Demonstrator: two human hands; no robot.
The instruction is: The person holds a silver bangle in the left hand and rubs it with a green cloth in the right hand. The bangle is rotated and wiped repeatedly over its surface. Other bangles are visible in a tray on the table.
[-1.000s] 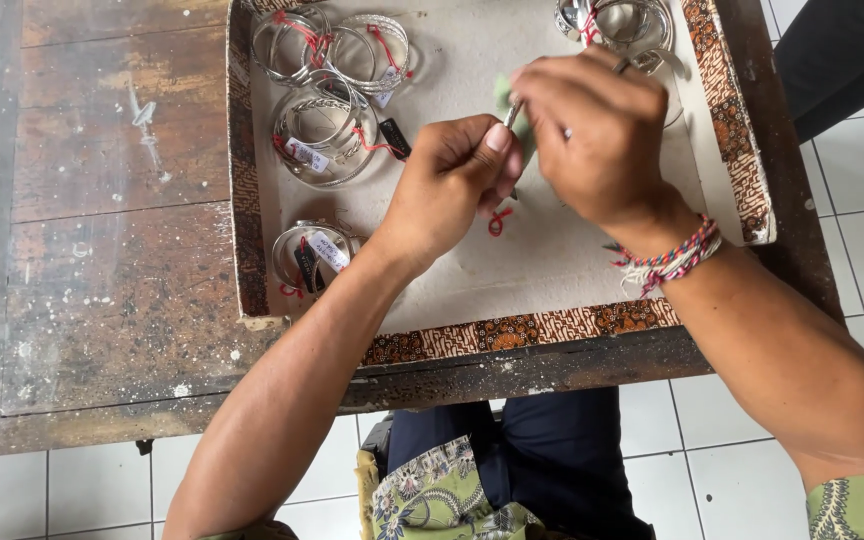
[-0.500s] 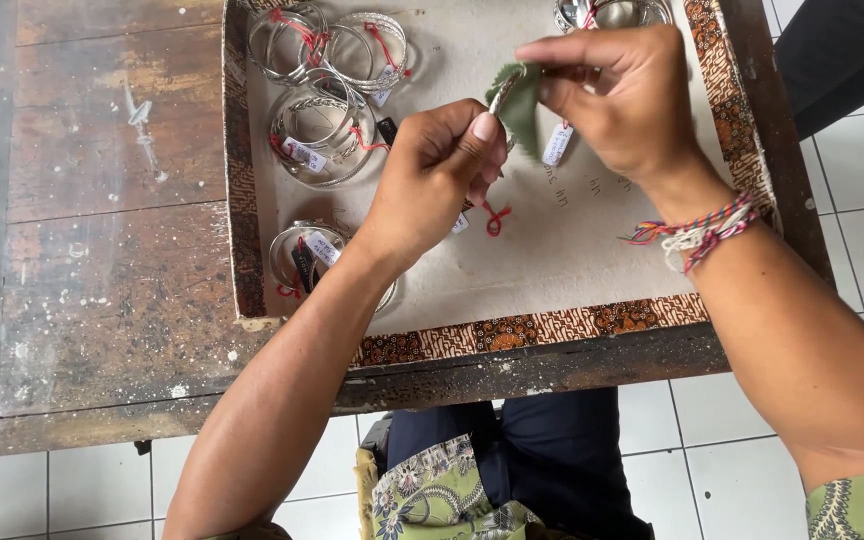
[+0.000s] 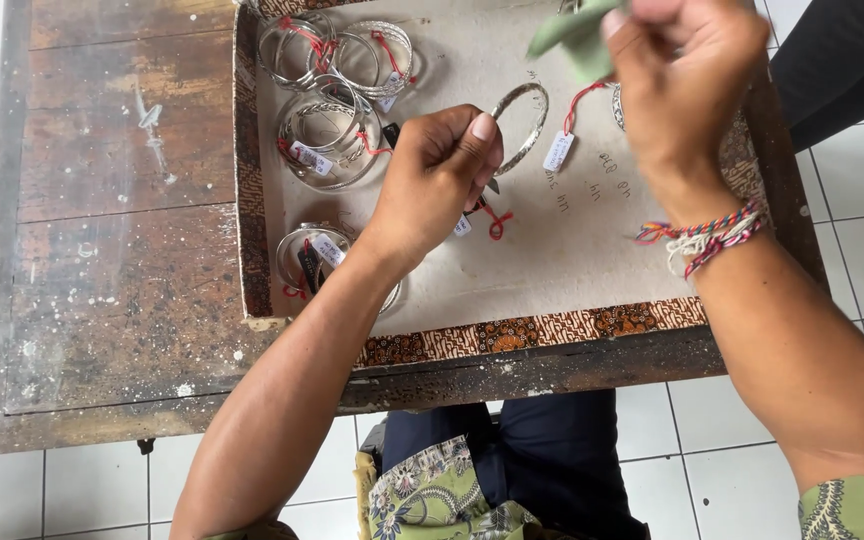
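Over a worn wooden table (image 3: 112,250), a shallow tray (image 3: 552,320) lined with grey card and edged in brown patterned cloth takes up most of the view, with about 3 clusters of silver bangles (image 3: 337,130) on red strings lying at its left. The work in hand looks like the polishing or checking of 1 piece: the left hand (image 3: 437,175) is curled tight, thumb and fingers pinched on the rim of a silver bangle (image 3: 522,125) held tilted just above the card. A red thread runs from the bangle to a small white tag (image 3: 558,152) hanging beside it. The right hand (image 3: 687,75), raised near the top edge and blurred, has its fingers closed on a scrap of pale green cloth (image 3: 572,30), apart from the bangle. The next move would seem to call for bringing cloth and metal together while the left grip keeps the ring steady.
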